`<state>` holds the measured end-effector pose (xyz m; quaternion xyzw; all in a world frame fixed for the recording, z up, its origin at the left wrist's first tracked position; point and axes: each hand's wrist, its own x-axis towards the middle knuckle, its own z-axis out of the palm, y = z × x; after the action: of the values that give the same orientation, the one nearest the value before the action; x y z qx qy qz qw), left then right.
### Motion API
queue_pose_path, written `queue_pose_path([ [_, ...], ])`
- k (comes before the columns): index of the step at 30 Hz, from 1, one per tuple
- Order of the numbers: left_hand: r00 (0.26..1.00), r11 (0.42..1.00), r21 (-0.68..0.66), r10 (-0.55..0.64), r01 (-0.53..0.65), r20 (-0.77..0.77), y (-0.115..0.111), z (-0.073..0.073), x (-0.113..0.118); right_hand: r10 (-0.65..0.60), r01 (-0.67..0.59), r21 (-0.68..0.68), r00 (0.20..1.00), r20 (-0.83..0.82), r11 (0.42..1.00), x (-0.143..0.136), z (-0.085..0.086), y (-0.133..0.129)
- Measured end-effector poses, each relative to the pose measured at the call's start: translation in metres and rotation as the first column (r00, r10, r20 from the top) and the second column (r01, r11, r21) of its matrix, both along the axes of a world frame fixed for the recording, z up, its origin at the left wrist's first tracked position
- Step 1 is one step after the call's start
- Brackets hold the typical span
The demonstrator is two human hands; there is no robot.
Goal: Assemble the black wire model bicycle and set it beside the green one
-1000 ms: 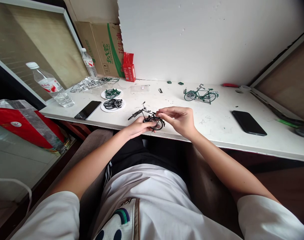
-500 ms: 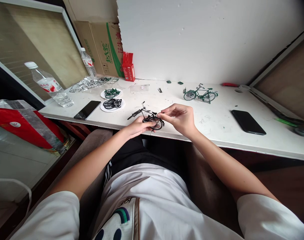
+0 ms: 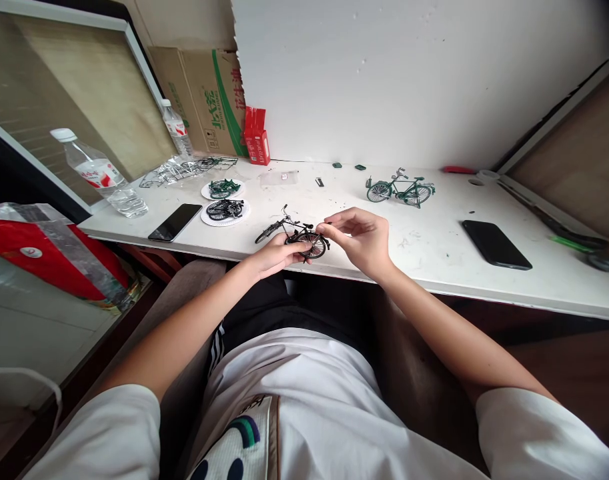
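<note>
A black model bicycle (image 3: 295, 229) is held over the table's front edge by my left hand (image 3: 280, 257), its thumb lying across the rear wheel. The front wheel points left and the handlebar stands up. My right hand (image 3: 361, 237) is closed in a pinch at the rear of the bicycle, above the back wheel. Whatever sits between that thumb and forefinger is too small to make out. Further back on the white table stands a green model bicycle (image 3: 400, 188).
Two white plates hold black bicycle parts (image 3: 225, 209) and green bicycle parts (image 3: 223, 189). Phones lie at left (image 3: 175, 222) and right (image 3: 497, 244). A water bottle (image 3: 101, 175), a red box (image 3: 257, 137), a cardboard carton (image 3: 204, 100) and part frames (image 3: 189, 167) stand or lie at the back left.
Both hands stay almost in place around the black bicycle. My right fingertips have shifted very slightly at its rear. The camera view has tilted a little.
</note>
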<state>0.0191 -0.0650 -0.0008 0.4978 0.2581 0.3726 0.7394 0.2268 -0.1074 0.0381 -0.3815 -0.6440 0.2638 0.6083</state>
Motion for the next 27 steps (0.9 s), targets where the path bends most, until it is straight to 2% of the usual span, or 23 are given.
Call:
queue_pose_path([
  [4, 1.000, 1.000, 0.001, 0.020, -0.020, 0.008, -0.001, 0.002, 0.000, -0.136, 0.123, 0.174, 0.988, 0.070, 0.977, 0.016, 0.001, 0.004],
  [8, 0.997, 0.997, 0.030, 0.069, -0.068, -0.019, 0.000, 0.000, 0.000, -0.309, 0.207, 0.298, 0.883, 0.352, 0.932, 0.048, -0.011, 0.029],
  [12, 0.986, 0.982, 0.097, 0.164, -0.163, 0.000, 0.003, -0.001, 0.000, -0.359, 0.250, 0.263, 0.746, 0.561, 0.932, 0.074, -0.032, 0.057],
  [17, 0.968, 0.954, 0.172, 0.249, -0.244, -0.007, 0.007, 0.001, -0.003, -0.278, 0.237, 0.156, 0.681, 0.678, 0.959, 0.084, -0.043, 0.066],
  [20, 0.962, 0.941, 0.224, 0.270, -0.255, -0.038, 0.008, 0.001, -0.003, -0.261, 0.203, 0.165, 0.697, 0.668, 0.965, 0.076, -0.037, 0.058],
  [22, 0.959, 0.934, 0.243, 0.280, -0.262, -0.042, 0.007, 0.001, -0.002, -0.237, 0.184, 0.150, 0.751, 0.616, 0.971, 0.064, -0.031, 0.048],
  [25, 0.949, 0.907, 0.302, 0.315, -0.294, -0.022, 0.004, 0.001, 0.001, -0.090, 0.110, -0.018, 0.882, 0.462, 0.994, 0.037, -0.025, 0.030],
  [27, 0.936, 0.879, 0.349, 0.352, -0.324, -0.019, 0.001, 0.003, 0.003, 0.037, 0.012, -0.143, 0.941, 0.336, 0.990, 0.018, -0.026, 0.020],
])
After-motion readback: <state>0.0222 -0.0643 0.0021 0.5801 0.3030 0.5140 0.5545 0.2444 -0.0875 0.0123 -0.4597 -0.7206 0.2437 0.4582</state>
